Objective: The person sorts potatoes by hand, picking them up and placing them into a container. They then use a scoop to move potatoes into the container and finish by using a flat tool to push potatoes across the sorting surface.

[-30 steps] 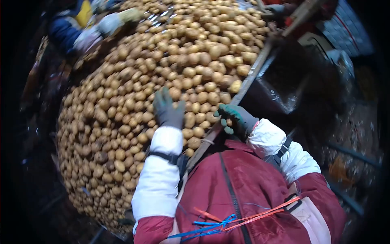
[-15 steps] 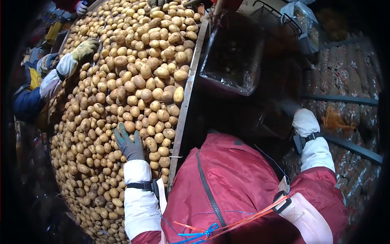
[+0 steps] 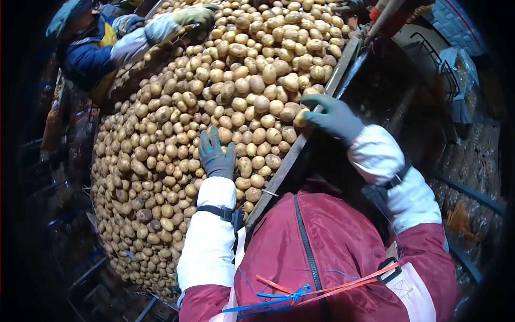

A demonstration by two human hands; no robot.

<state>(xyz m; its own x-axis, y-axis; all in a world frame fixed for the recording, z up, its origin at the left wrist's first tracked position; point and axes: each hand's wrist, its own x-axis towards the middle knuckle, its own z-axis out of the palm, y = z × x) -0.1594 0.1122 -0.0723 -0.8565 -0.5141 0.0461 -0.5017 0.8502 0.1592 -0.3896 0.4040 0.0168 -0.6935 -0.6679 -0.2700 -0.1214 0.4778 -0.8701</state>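
Note:
My left hand (image 3: 216, 156), in a grey-green glove, lies on the heap of potatoes (image 3: 177, 161) with its fingers spread and nothing in its grasp. At the heap's right edge, my right hand (image 3: 333, 119), gloved alike, reaches over the metal rim (image 3: 292, 155). Its fingers and thumb are apart, and the thumb tip is close to or touching a yellow potato (image 3: 301, 118) by the rim. Whether that thumb presses on the potato is hard to see.
Across the heap, a person in a blue jacket (image 3: 88, 59) has a gloved hand (image 3: 196, 16) over the potatoes. A dark, plastic-lined container (image 3: 383, 75) stands beyond the rim. Filled bags (image 3: 461, 188) and bluish bars (image 3: 472, 193) are at the right.
My right hand has moved from the dark area at right to the rim of the potato heap. My left hand stays on the potatoes, while the camera view has turned.

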